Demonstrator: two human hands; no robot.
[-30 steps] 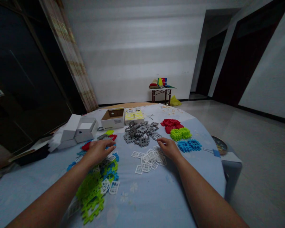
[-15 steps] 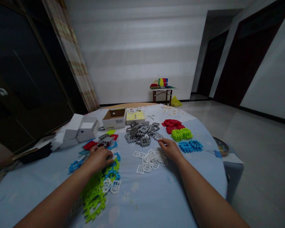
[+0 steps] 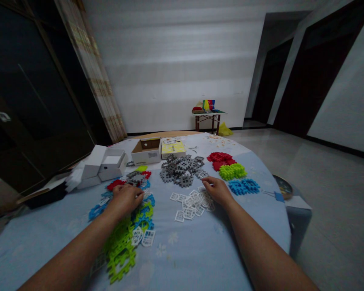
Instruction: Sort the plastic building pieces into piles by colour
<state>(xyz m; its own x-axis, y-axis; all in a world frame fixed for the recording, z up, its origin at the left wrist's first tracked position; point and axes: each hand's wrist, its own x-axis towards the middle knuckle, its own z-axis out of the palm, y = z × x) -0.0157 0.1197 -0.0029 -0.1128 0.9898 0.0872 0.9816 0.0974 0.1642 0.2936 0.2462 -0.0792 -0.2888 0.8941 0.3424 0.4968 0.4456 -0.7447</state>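
My left hand (image 3: pixel 125 199) is over a mixed pile of toothed building pieces, with its fingers drawn together near a small white piece. Whether it grips that piece is hard to see. Green pieces (image 3: pixel 121 246) and blue pieces (image 3: pixel 98 211) lie around this hand, with red and grey ones beyond it. My right hand (image 3: pixel 216 190) rests at the right edge of a heap of white window-grid pieces (image 3: pixel 189 208), thumb and forefinger slightly apart, with nothing visible between them. Just beyond is a heap of grey toothed pieces (image 3: pixel 182 169).
Red (image 3: pixel 220 158), lime green (image 3: pixel 233 171) and blue (image 3: pixel 244 186) stacks sit at the right. Behind stand an open carton (image 3: pixel 146 157), a yellow-and-white box (image 3: pixel 173 149) and white boxes (image 3: pixel 109 165). A stool (image 3: pixel 297 206) is beside the table's right edge.
My left hand has shifted slightly up within the mixed pile, its fingers drawn closer together. My right hand and the sorted heaps look the same.
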